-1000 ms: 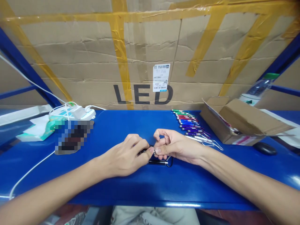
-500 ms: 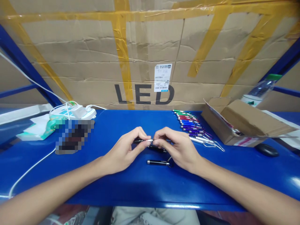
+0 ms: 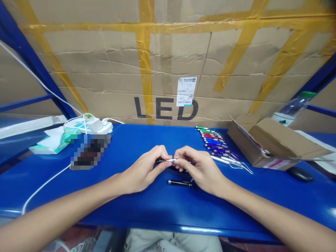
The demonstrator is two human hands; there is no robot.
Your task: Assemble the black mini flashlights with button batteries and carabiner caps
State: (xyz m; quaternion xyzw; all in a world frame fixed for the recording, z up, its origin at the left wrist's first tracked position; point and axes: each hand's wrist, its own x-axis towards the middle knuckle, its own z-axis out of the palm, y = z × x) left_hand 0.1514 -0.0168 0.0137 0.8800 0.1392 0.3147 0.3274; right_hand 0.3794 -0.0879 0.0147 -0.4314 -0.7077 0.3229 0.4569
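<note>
Both hands meet over the middle of the blue table, pinching one slim black pen-like tube [image 3: 159, 161] with a silver end. My left hand [image 3: 144, 171] is closed around its black body, thumb and forefinger at the silver part. At that silver end, the fingertips of my right hand [image 3: 203, 169] are pressed together; whether they hold a separate small piece is hidden. Just below lies another black tube [image 3: 180, 182] with a silver tip, its clip end beside my right hand. A further black tube [image 3: 177, 169] is partly covered by the right fingers.
Several green, red, blue, purple and silver tubes [image 3: 214, 140] lie in a row at right. Beyond are an open cardboard box [image 3: 262, 150], a black mouse [image 3: 300, 174] and a bottle [image 3: 294, 106]. A power strip [image 3: 105, 127], tissue pack [image 3: 49, 141] and blurred-out object [image 3: 90, 152] sit left.
The view has shifted slightly, so the surroundings appear farther right and a little lower. Both hands keep their pinch on the tube; the right fingertips have changed position slightly at its silver end.
</note>
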